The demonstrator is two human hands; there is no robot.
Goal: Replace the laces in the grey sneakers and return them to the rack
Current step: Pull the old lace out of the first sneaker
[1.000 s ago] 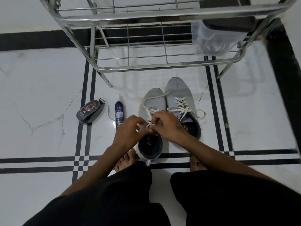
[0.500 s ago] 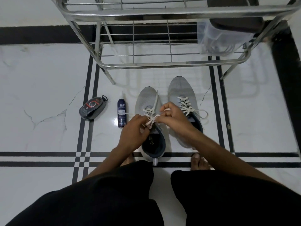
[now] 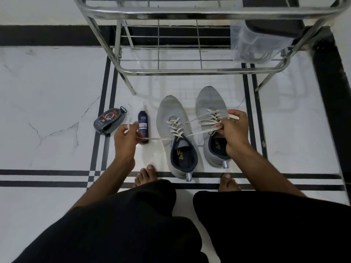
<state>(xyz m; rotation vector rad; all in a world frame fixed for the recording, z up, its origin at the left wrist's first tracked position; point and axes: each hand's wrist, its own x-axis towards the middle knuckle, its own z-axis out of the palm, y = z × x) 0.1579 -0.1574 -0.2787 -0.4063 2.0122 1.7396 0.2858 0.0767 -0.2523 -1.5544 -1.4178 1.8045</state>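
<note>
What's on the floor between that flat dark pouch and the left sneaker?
In the head view, a dark spray bottle lies between the pouch and the left sneaker, partly behind the left hand.

Left hand [image 3: 126, 138] and right hand [image 3: 234, 128] pinching lace ends [image 3: 201, 132], pulled taut sideways from left grey sneaker [image 3: 175, 133]. Right sneaker [image 3: 211, 103] just beside. Spray bottle [image 3: 142, 124], polish sponge [image 3: 109, 123] on floor [image 3: 47, 92]; steel rack [image 3: 190, 71] behind.

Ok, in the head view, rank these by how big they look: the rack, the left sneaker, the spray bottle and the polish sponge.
1. Rack, by far.
2. Left sneaker.
3. Spray bottle and polish sponge: too alike to rank, the bottle longer, the sponge wider.
</note>
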